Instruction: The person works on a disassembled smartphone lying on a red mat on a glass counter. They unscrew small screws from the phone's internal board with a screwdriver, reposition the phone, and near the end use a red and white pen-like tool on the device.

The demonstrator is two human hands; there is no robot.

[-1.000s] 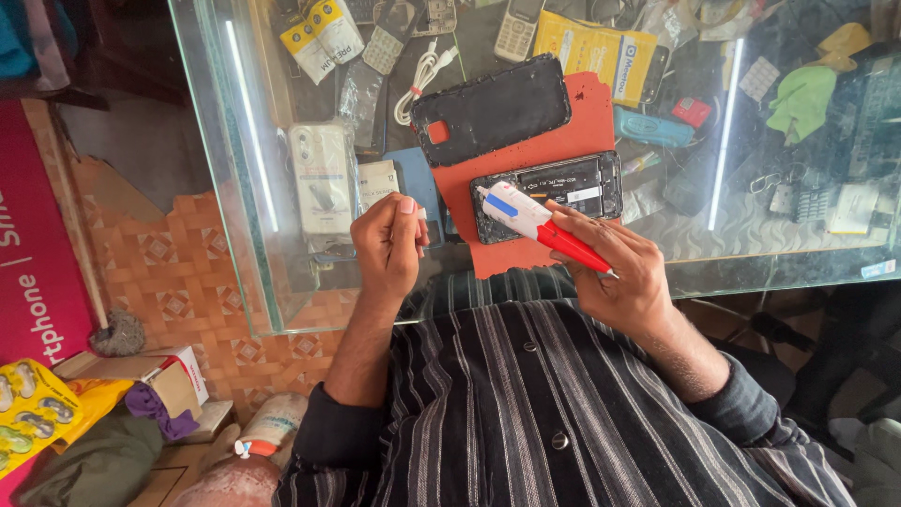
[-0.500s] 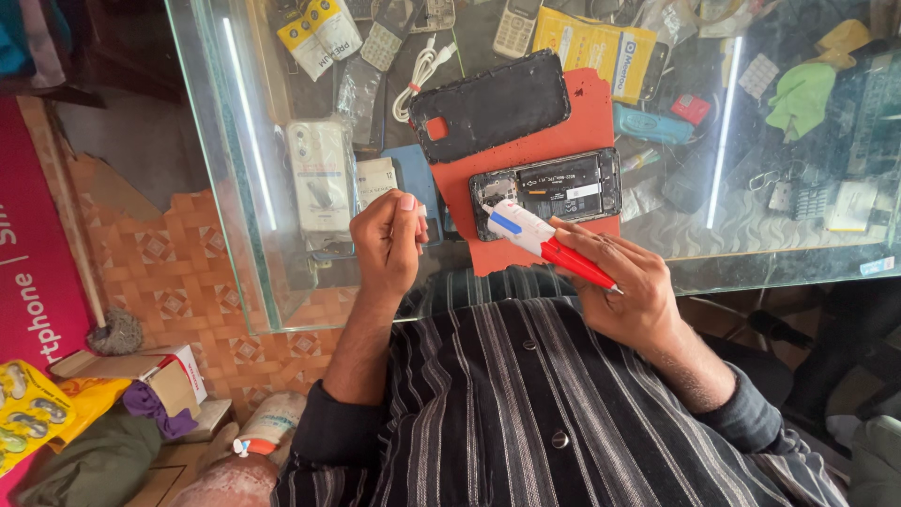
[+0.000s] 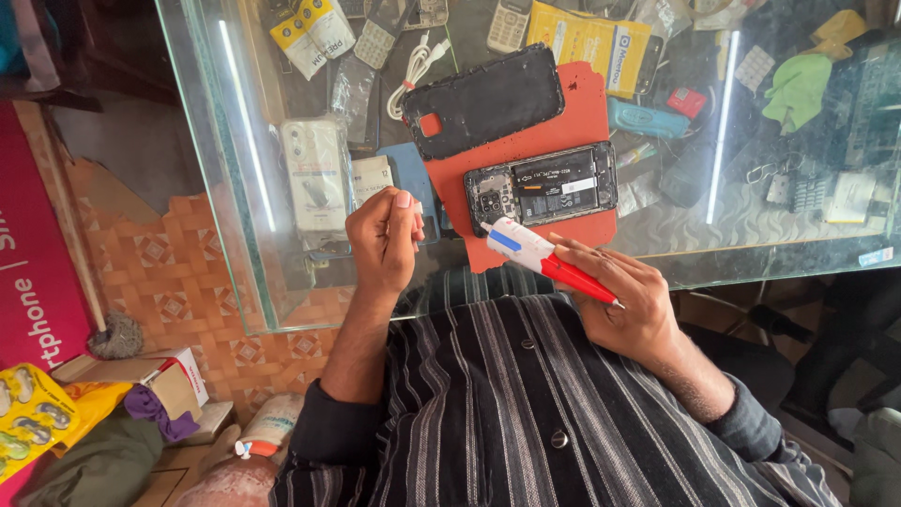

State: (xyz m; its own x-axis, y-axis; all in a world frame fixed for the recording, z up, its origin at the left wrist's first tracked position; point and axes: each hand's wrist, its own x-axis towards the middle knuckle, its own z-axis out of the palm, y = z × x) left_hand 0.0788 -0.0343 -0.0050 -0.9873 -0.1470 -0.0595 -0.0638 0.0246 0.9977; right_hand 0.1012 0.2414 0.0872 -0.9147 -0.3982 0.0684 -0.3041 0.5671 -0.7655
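My right hand (image 3: 629, 300) grips a red and white tube with a blue mark (image 3: 549, 262), held flat just below the red mat (image 3: 572, 108). On that mat lies an opened phone (image 3: 544, 186) with its insides showing, and above it the black back cover (image 3: 483, 101). My left hand (image 3: 383, 239) is raised over the glass counter's near edge, fingers curled together, thumb up, pinching something too small to make out.
The glass counter (image 3: 235, 178) holds phone cases, a white cable (image 3: 413, 70), yellow packets (image 3: 587, 42), a blue device (image 3: 648, 120) and a green cloth (image 3: 798, 89). Below to the left are a tiled floor, a cardboard box (image 3: 164, 380) and yellow packaging (image 3: 28, 418).
My right hand and the tube have slid slightly down and toward me, off the phone. The left hand stays in about the same spot.
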